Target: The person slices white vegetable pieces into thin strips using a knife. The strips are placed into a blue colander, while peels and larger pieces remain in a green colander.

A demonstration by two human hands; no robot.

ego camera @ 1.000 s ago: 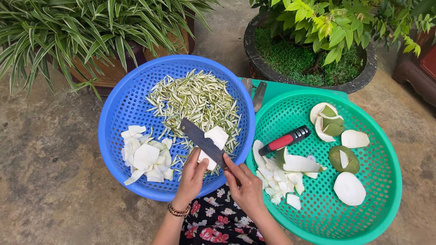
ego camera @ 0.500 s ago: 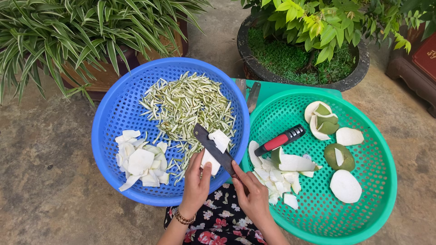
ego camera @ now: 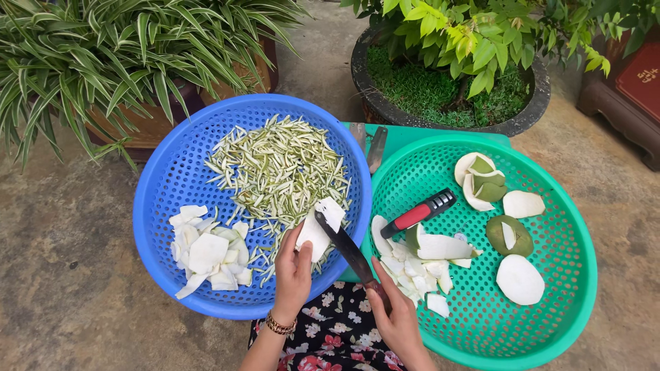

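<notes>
Left hand [ego camera: 294, 275] is closed on a white slab of fruit flesh [ego camera: 319, 227], thumb and fingers pinching its near end; the slab is held over the near right part of the blue basket [ego camera: 158, 206]. The slab's long axis runs away from the person and slightly right, so it projects beyond the fingertips toward the heap of green-and-white slivers [ego camera: 278, 168]. Right hand [ego camera: 395, 309] is closed round the handle of a dark knife [ego camera: 349, 251], above the gap between the blue basket and the green basket [ego camera: 570, 288]. The blade runs up and to the left from that hand, its tip meeting the slab's right edge, just beyond the left thumb. White slices [ego camera: 206, 254] lie left of the left hand; a red-and-black peeler [ego camera: 419, 213] lies in the green basket.
</notes>
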